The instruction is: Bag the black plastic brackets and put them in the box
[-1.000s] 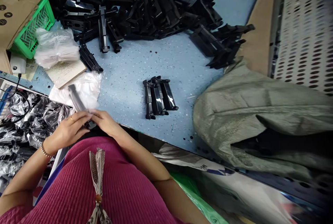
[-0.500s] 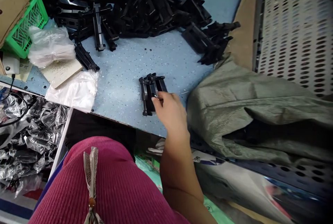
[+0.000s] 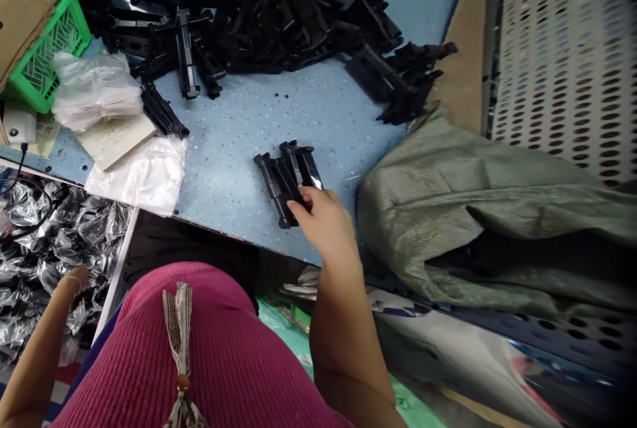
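Note:
My right hand (image 3: 327, 222) is over a small group of black plastic brackets near the table's front edge. Its thumb and fingers are closed around the near end of one black bracket (image 3: 306, 166). Just left of that lies another black bracket (image 3: 275, 186), tilted and close to the thumb. At the lower left, my left hand (image 3: 75, 277), with a beaded bracelet at the wrist, is over a bin of black parts in clear plastic bags (image 3: 54, 255). Its fingers are hidden, so their grip does not show.
A large heap of black brackets (image 3: 279, 16) covers the back of the blue speckled table (image 3: 233, 123). Clear plastic bags (image 3: 99, 93) and a green basket (image 3: 50, 50) stand left. A grey-green woven sack (image 3: 448, 182) and a perforated metal panel (image 3: 562, 50) bound the right.
My left hand has come into view over the bin of bagged parts. The leftmost bracket has tilted and separated from the others, and my right hand has shifted slightly down.

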The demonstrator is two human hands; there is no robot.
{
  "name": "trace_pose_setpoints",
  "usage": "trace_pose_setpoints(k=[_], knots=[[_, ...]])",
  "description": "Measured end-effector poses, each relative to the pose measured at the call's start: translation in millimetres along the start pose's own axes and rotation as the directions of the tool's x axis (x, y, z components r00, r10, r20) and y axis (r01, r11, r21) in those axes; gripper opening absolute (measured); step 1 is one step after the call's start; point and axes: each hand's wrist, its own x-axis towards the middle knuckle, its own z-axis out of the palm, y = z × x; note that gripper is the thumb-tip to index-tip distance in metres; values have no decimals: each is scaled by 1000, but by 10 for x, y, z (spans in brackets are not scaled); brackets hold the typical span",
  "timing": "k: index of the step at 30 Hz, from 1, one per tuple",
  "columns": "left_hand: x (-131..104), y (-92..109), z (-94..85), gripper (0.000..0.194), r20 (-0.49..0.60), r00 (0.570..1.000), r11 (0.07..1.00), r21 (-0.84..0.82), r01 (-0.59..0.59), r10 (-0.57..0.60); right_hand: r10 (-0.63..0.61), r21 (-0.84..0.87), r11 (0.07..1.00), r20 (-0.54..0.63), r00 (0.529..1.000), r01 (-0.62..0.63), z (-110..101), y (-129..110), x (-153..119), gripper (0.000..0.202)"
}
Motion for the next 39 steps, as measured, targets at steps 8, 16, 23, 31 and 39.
trace_pose_setpoints(k=[8, 16, 23, 31, 39], knots=[[71, 1866, -1162, 29, -825, 433, 787, 22, -617, 363, -124, 906, 355, 289, 949, -230, 399, -834, -85, 31], [461, 2084, -1606, 22, -691, 709, 415, -610, -675, 137, -354, 875, 2, 454, 818, -484, 433, -1246, -108, 28], [127, 1923, -1670, 11, -819, 503, 597, -264, -757, 277, -497, 769, -81, 520, 695, -634, 852, -1778, -56, 25], [108, 1682, -1774, 57, -835, 372, 730, 49, -682, 405, -622, 527, 96, 694, 363, -844, 881, -1440, -353, 15], [-352, 1628, -1532, 63, -832, 197, 657, 240, -715, 519, -597, 364, -43, 737, 315, -931, 1059, -1453, -413, 7]])
